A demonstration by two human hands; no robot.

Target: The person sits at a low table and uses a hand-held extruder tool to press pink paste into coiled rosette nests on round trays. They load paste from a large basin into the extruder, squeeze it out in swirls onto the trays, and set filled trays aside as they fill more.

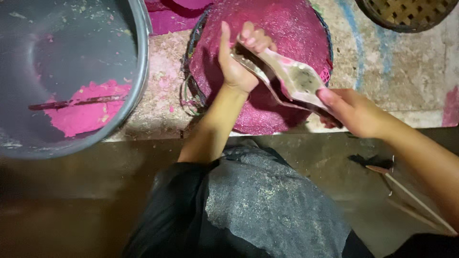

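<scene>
I see the grey basin [136, 57], left of the pink-coated woven tray [291, 28], holding pink powder [86, 112] and a stick [76, 102]. Over the tray, my left hand [239, 57] and right hand [354, 112] each grip an end of the stained metal scoop [291, 79].

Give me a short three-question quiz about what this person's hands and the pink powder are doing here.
1. True or false: both hands grip the same metal scoop-like tool.
2. Where does loose pink powder lie with a stick across it: A grey basin, B dark woven basket, C the person's lap?
3. What colour coats the round tray under the hands?

Key: 1 true; 2 A; 3 pink.
</scene>
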